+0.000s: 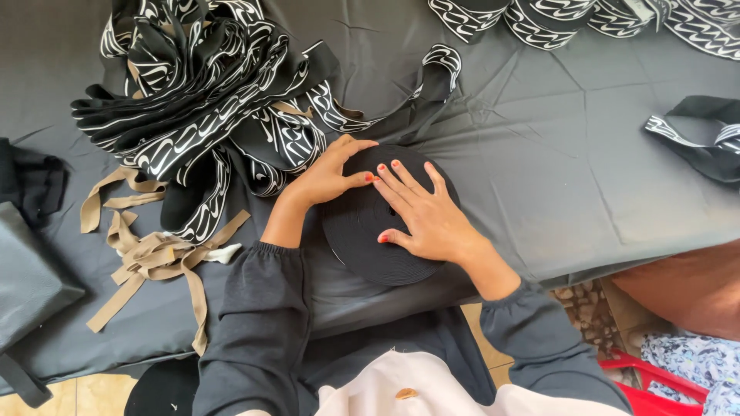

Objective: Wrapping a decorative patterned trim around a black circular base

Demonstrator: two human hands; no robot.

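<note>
Black roll (370, 239), middle under hands (432, 219)

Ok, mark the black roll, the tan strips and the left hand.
black roll (362, 246): head view, flat face near its lower edge.
tan strips (150, 258): head view, bunched middle.
left hand (327, 176): head view, back of hand.

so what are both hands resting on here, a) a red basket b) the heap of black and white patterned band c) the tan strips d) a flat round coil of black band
d: the left hand and the right hand both lie flat on the round black coil at the table's near edge; the patterned heap and the tan strips lie apart, off to the left.
</note>
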